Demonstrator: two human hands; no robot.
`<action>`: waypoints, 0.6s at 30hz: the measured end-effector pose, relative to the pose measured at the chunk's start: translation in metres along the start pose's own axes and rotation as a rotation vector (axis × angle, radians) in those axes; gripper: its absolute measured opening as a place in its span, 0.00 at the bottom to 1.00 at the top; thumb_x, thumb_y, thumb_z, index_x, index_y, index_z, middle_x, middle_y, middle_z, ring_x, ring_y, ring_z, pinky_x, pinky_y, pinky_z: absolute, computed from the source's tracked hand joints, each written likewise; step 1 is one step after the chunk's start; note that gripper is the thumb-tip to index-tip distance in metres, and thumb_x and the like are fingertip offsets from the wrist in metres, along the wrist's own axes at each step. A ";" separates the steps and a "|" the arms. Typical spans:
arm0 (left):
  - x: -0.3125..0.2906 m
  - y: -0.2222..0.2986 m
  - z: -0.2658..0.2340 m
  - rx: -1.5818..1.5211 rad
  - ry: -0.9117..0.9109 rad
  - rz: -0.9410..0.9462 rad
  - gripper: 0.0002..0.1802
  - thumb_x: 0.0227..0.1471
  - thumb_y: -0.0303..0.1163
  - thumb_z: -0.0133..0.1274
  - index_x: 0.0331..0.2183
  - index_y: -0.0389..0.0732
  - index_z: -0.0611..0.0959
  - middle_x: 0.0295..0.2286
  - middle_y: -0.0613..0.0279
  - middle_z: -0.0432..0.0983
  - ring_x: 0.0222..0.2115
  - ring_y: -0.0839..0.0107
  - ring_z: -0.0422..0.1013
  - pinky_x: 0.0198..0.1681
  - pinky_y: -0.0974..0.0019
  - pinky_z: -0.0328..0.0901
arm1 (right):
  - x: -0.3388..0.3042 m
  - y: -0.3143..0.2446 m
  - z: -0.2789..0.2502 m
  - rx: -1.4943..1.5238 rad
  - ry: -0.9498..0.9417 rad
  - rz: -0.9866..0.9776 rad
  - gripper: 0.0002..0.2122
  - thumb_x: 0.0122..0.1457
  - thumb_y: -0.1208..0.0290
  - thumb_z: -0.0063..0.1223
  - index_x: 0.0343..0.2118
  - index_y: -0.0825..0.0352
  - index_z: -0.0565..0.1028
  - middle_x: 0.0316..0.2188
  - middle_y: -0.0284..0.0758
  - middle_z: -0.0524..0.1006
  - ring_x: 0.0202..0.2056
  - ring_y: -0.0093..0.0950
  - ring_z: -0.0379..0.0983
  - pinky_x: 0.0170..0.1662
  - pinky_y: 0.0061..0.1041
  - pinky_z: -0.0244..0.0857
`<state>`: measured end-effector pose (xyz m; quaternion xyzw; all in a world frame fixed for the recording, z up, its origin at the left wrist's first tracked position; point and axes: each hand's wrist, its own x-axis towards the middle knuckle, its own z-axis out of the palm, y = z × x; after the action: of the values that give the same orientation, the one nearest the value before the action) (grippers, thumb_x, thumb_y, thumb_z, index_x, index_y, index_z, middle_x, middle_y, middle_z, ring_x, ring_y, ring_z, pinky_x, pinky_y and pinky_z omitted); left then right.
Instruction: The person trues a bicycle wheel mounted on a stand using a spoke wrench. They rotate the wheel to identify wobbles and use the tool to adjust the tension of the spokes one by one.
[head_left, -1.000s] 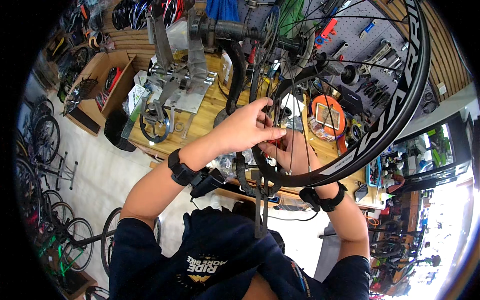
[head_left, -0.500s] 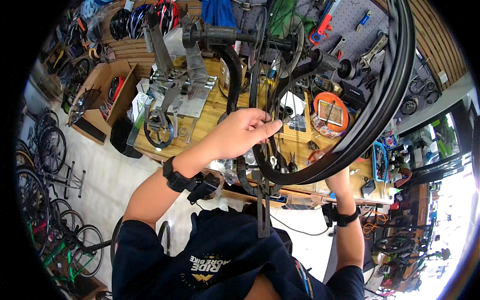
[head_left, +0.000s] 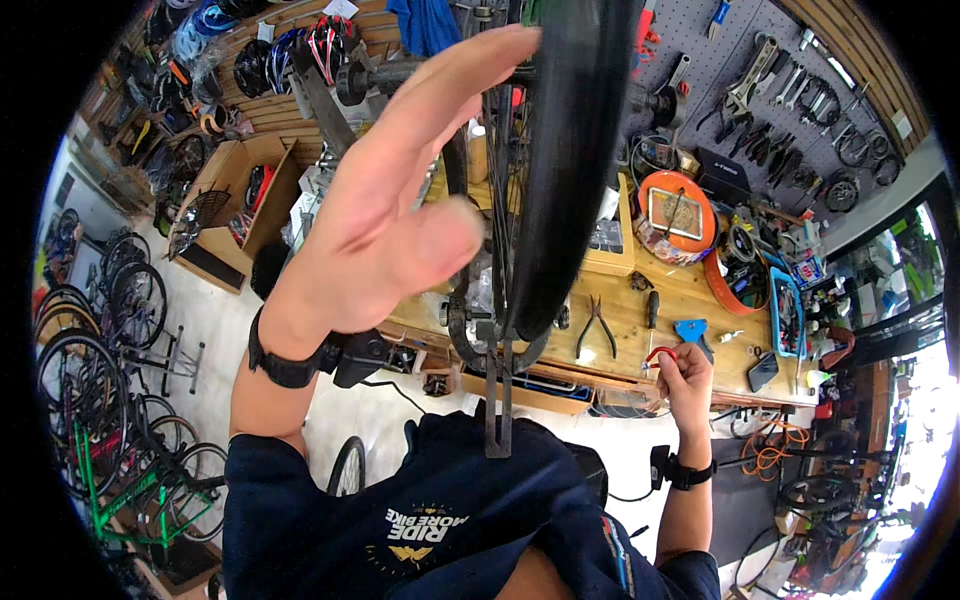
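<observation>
A black bicycle wheel (head_left: 570,170) stands upright in a dark metal truing stand (head_left: 498,420), seen almost edge-on. Its spokes (head_left: 503,210) show along its left side. My left hand (head_left: 390,220) is raised large beside the wheel, fingers stretched and thumb apart, holding nothing. Its fingertips lie at the wheel's left edge; I cannot tell whether they touch. Off to the right, at the bench's front edge, my right hand (head_left: 685,385) pinches a small red spoke wrench (head_left: 658,354) away from the wheel.
On the wooden bench (head_left: 630,290) lie pliers (head_left: 597,328), a screwdriver (head_left: 653,310) and a blue tool (head_left: 692,330). An orange round tub (head_left: 678,215) and a blue tray (head_left: 787,310) stand farther right. Tools hang on the grey pegboard (head_left: 700,60). A cardboard box (head_left: 225,245) is at left.
My left hand has left the spokes and risen toward the wheel's upper left, its fingers extending. My right hand, partly behind the wheel before, now shows fully. The wheel appears more edge-on.
</observation>
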<state>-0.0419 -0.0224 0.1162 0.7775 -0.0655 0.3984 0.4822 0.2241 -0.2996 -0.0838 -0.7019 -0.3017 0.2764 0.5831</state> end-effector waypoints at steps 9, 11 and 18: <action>0.036 0.018 0.028 -0.032 0.247 -0.021 0.55 0.54 0.72 0.28 0.62 0.31 0.54 0.61 0.40 0.51 0.59 0.46 0.57 0.62 0.51 0.51 | -0.015 0.033 -0.039 0.062 -0.060 0.098 0.06 0.60 0.75 0.53 0.28 0.66 0.68 0.15 0.26 0.70 0.15 0.12 0.61 0.17 0.13 0.51; 0.040 0.028 0.023 0.058 0.305 -0.077 0.56 0.54 0.72 0.19 0.61 0.29 0.57 0.58 0.39 0.58 0.59 0.47 0.58 0.62 0.50 0.49 | -0.012 0.038 -0.049 0.029 -0.090 0.089 0.07 0.61 0.74 0.53 0.28 0.66 0.68 0.15 0.26 0.70 0.15 0.12 0.60 0.17 0.13 0.50; -0.085 0.033 0.029 0.474 -0.088 -0.622 0.52 0.54 0.72 0.30 0.58 0.32 0.61 0.51 0.45 0.70 0.54 0.55 0.65 0.60 0.53 0.52 | -0.011 0.054 -0.067 0.027 -0.203 0.078 0.07 0.61 0.75 0.53 0.28 0.65 0.68 0.14 0.25 0.69 0.15 0.11 0.61 0.16 0.13 0.51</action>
<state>-0.0987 -0.0873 0.0751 0.8663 0.2465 0.2036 0.3838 0.2716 -0.3591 -0.1253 -0.6735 -0.3279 0.3725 0.5478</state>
